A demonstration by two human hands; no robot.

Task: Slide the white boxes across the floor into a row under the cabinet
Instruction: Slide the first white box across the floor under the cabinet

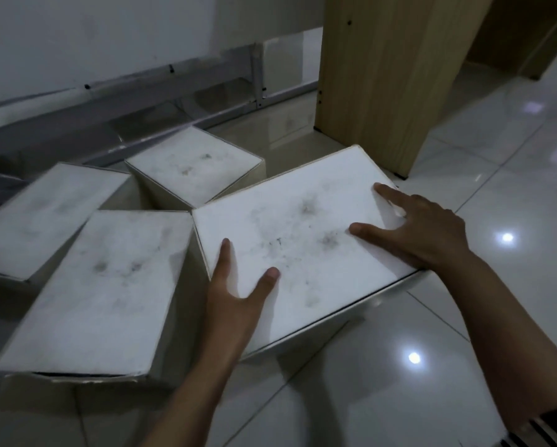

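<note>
Several white boxes with dusty tops stand on the glossy tiled floor. The nearest big white box [296, 233] lies in the middle, and both my hands grip it. My left hand [235, 295] holds its near left corner, thumb on top. My right hand [422, 230] wraps its right edge, fingers spread on the lid. A second box [103, 285] touches its left side. A smaller box [193, 166] stands behind, and a fourth box [45, 214] lies at the far left. The white cabinet [77, 37] hangs above on a grey metal frame [258, 75].
A light wooden panel [383, 75] stands on the floor just behind the held box's far right corner. Shiny tiles [496, 188] with lamp reflections spread to the right. A dark ribbed object [548, 427] shows at the bottom right corner.
</note>
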